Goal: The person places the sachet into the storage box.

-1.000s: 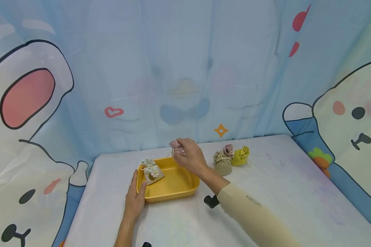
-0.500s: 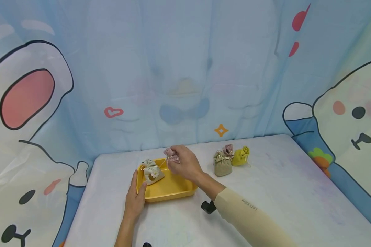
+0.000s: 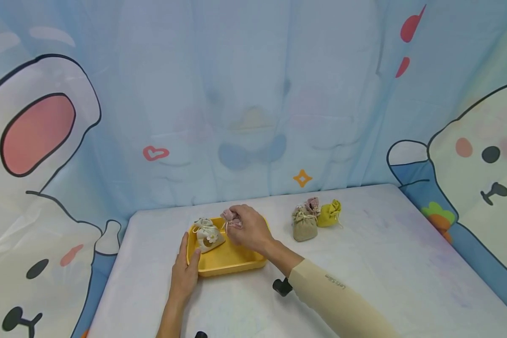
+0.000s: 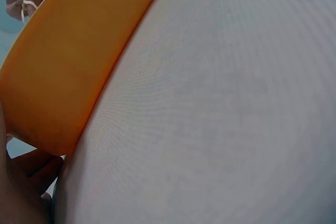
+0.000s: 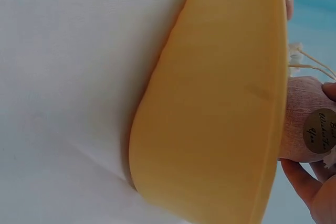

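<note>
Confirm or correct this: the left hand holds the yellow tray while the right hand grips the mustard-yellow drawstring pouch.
Wrong pouch: the head view shows the right hand gripping a pink drawstring pouch; the mustard-yellow drawstring pouch sits on the table. The left hand does hold the yellow tray.

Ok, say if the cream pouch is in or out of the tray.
In: the cream pouch rests on the floor of the yellow tray.

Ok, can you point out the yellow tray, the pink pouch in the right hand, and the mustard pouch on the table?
Yellow tray (image 3: 232, 270): head view, on its near wall.
Pink pouch (image 5: 297, 113): right wrist view, on its fabric body.
Mustard pouch (image 3: 328, 217): head view, middle of its body.
</note>
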A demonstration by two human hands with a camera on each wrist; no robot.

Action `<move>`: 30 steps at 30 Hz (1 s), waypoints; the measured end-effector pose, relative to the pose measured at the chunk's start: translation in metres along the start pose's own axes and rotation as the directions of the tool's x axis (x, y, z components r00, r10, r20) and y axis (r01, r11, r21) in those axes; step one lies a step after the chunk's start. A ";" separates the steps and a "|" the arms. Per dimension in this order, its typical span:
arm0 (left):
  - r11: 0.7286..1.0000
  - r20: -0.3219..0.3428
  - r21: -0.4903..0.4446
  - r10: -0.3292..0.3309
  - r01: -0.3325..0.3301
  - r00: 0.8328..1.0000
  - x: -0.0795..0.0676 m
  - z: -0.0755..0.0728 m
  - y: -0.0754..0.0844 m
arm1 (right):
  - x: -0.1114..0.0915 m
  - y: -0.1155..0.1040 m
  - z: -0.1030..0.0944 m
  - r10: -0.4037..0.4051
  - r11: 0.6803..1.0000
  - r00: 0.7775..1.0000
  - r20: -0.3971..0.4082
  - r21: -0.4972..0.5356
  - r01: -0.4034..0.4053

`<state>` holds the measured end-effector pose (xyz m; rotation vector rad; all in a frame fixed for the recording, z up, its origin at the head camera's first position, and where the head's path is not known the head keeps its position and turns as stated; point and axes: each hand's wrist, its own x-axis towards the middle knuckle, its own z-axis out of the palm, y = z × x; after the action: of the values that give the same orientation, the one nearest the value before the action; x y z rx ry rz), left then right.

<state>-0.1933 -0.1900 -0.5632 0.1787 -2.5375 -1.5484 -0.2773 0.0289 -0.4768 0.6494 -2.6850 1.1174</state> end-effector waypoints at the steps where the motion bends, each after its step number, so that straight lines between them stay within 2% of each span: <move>1: 1.000 0.000 0.001 0.001 -0.001 1.000 0.000 0.000 0.000 | 0.000 0.000 0.001 0.001 1.000 1.000 0.002 -0.011 -0.001; 18: 1.000 0.000 0.006 -0.011 0.011 1.000 0.001 -0.001 0.000 | 0.005 0.004 0.023 0.027 0.995 0.997 0.072 -0.093 -0.020; 30: 1.000 -0.003 0.003 -0.002 0.002 1.000 0.001 0.000 0.000 | 0.004 0.005 0.034 0.056 0.986 0.997 0.058 -0.158 -0.047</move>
<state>-0.1941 -0.1897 -0.5632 0.1842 -2.5381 -1.5444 -0.2829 0.0066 -0.5029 0.6007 -2.8215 0.8998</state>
